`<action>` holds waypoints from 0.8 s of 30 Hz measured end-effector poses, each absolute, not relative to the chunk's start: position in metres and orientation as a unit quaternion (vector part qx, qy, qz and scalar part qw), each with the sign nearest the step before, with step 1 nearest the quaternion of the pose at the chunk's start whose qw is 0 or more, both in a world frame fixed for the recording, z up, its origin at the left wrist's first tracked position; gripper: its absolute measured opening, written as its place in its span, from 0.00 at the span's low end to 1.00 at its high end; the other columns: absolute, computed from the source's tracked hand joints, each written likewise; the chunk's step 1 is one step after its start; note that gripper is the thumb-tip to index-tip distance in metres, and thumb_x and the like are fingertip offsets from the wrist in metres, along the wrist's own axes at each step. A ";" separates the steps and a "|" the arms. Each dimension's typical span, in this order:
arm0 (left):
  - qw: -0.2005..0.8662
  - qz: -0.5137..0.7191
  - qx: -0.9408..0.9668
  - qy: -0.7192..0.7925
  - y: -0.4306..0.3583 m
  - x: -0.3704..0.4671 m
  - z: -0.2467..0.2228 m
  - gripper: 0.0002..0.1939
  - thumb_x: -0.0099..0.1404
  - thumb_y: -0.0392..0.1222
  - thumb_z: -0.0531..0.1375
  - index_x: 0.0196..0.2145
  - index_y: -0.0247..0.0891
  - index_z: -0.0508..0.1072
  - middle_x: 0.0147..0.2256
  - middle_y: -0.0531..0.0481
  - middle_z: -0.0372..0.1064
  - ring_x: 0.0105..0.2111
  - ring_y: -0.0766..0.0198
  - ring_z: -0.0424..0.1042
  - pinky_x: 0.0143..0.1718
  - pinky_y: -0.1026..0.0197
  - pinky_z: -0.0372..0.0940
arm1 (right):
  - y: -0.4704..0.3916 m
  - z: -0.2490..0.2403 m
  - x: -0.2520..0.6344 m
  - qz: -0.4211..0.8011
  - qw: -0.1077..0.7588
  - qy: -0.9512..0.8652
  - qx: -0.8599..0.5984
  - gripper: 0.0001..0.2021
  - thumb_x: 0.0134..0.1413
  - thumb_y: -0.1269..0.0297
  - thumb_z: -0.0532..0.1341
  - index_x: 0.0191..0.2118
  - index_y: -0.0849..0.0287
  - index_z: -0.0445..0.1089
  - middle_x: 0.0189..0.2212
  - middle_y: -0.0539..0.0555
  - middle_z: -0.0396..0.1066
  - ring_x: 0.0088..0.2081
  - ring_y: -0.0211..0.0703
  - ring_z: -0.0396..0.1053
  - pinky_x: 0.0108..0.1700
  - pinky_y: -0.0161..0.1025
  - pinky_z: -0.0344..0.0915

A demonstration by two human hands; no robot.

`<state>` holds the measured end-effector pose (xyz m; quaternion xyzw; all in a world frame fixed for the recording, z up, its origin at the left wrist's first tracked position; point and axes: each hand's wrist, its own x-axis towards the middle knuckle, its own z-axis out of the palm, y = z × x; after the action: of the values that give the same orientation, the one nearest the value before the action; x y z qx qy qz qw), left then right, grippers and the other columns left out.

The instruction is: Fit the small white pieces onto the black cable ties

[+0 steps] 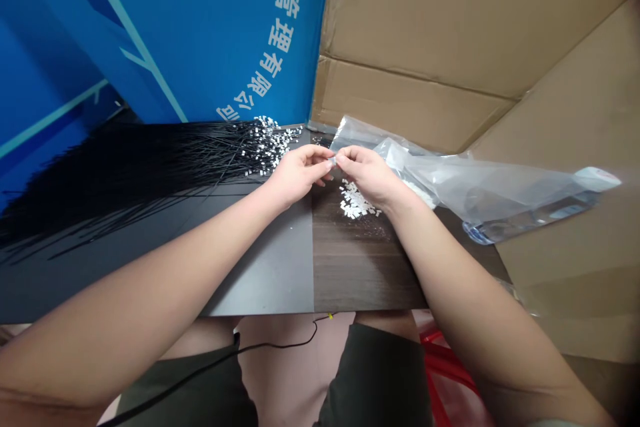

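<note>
My left hand and my right hand meet fingertip to fingertip above the table. Both are closed in a pinch around a small white plastic piece, mostly covered by the fingers. Whether a wire is attached to it cannot be made out. Just below my right hand lies a loose pile of small white pieces, partly hidden by the wrist. To the left of my left hand spreads a large bundle of thin black wires, many with white ends facing me.
A clear plastic bag lies behind and right of my right hand. Cardboard stands at the back and right, a blue printed panel at the back left. A black cable hangs below the table's front edge.
</note>
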<state>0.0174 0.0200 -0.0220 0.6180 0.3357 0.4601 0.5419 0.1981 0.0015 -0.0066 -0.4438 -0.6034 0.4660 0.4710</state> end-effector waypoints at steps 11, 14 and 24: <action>0.533 0.560 0.559 0.299 0.011 0.016 -0.012 0.11 0.62 0.43 0.73 0.38 0.35 0.81 0.34 0.49 0.79 0.33 0.65 0.78 0.32 0.65 0.70 | -0.012 0.007 0.180 0.637 0.492 -0.448 -0.389 0.14 0.47 0.57 0.76 0.34 0.59 0.76 0.31 0.48 0.68 0.29 0.34 0.57 0.31 0.37 0.51; 0.544 0.570 0.512 0.341 0.021 0.010 -0.013 0.04 0.68 0.35 0.67 0.36 0.35 0.76 0.35 0.49 0.77 0.31 0.66 0.79 0.29 0.65 0.70 | -0.006 0.008 0.186 0.476 0.538 -0.480 -0.504 0.09 0.51 0.59 0.72 0.33 0.60 0.79 0.30 0.50 0.72 0.29 0.35 0.61 0.32 0.38 0.55; 0.532 0.516 0.512 0.434 0.040 0.004 -0.027 0.09 0.72 0.27 0.58 0.35 0.37 0.68 0.30 0.53 0.73 0.23 0.71 0.73 0.27 0.65 0.70 | 0.079 0.013 0.186 0.014 0.231 -0.706 -0.670 0.14 0.67 0.64 0.59 0.44 0.56 0.84 0.47 0.60 0.83 0.49 0.55 0.77 0.51 0.47 0.68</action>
<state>0.0042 0.0396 -0.0267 0.5118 0.4345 0.5159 0.5321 0.1857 0.0794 0.0128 -0.6697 -0.7056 0.0136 0.2314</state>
